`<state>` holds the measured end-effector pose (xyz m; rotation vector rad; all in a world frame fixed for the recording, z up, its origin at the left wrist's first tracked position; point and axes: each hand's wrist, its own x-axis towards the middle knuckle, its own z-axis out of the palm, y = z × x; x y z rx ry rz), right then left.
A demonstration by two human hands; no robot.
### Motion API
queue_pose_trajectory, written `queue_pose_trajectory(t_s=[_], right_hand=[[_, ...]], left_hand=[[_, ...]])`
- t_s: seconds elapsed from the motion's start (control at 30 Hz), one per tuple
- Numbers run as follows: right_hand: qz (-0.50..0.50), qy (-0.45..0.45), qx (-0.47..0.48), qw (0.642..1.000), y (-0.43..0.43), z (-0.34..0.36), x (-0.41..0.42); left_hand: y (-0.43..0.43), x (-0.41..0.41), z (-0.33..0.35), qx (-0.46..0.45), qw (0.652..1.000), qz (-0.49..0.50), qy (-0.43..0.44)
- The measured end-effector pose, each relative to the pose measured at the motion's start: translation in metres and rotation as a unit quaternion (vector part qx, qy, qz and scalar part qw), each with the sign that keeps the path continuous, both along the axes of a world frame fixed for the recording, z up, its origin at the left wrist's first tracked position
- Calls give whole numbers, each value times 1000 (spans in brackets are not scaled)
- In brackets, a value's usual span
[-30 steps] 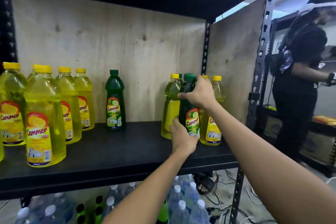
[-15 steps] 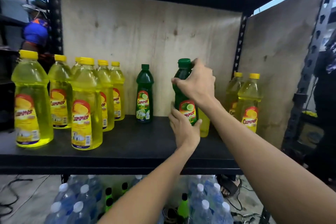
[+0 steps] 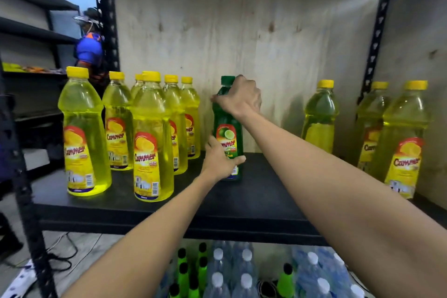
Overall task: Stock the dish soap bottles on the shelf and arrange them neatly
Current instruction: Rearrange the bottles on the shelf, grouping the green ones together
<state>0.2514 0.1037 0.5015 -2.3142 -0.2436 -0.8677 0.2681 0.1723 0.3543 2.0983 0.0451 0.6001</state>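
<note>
A green dish soap bottle (image 3: 228, 128) stands upright on the black shelf (image 3: 261, 201), near its middle. My right hand (image 3: 240, 99) grips its neck and shoulder just under the green cap. My left hand (image 3: 221, 159) is wrapped around its lower body. Left of it stands a group of several yellow dish soap bottles (image 3: 152, 138). Three more yellow bottles (image 3: 320, 116) stand at the right end, the nearest one (image 3: 404, 138) by the side panel. Another green bottle seen earlier is hidden behind the held one.
Plywood panels (image 3: 290, 43) close the back and right side of the shelf. Below the shelf stand several water bottles (image 3: 244, 273) and small green bottles (image 3: 193, 271). A person in blue (image 3: 89, 48) stands behind the left upright. Cables lie on the floor.
Both hands have carried the green bottle leftward from the right-hand yellow group to the shelf's middle, next to the left yellow group. My view has turned to the left.
</note>
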Motion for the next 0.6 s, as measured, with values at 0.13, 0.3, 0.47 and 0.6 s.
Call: queue_pose_trajectory(t_s=[0.13, 0.3, 0.47, 0.6], right_hand=[[-5, 11, -6, 1000, 4, 0, 9], [-21, 13, 0, 1000, 6, -4, 11], [-1, 49, 15, 999, 0, -7, 5], [69, 120, 57, 989, -38, -5, -8]], left_hand=[[13, 13, 0, 2, 1000, -16, 18], [20, 18, -2, 25, 999, -26, 29], [17, 14, -7, 42, 999, -1, 18], [6, -12, 3, 51, 997, 40, 42]])
